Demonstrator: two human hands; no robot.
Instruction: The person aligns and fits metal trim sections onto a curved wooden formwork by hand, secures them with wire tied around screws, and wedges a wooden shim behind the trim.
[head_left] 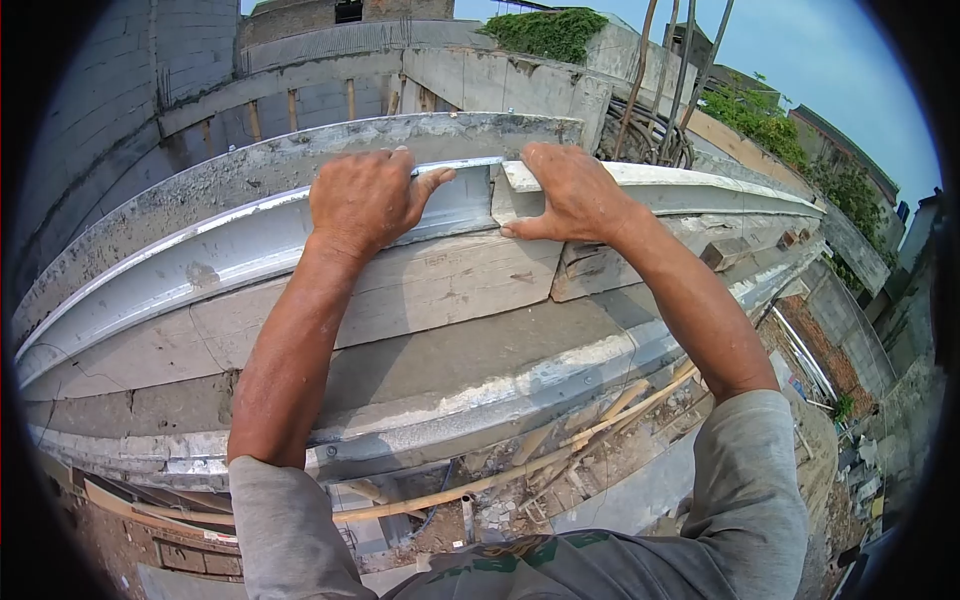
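A long light-grey metal channel [240, 247] runs along the top of the wall from the left. My left hand [362, 203] is closed over its upper edge near its right end, fingers curled behind it and thumb lying along the top. A second, whitish metal channel [690, 188] continues to the right. Around its left end my right hand [572, 196] is closed, with fingers over the top and thumb on the near side below. The two ends meet or nearly meet between my hands. My fingertips behind the channels are hidden.
Wooden boards [460, 285] lie below the channels, above a concrete ledge [470, 345]. A small wood block [722, 253] rests at the right. Bamboo poles [530, 463] and rubble-strewn ground are far below. Upright bars [680, 75] and coiled hose [650, 130] stand behind.
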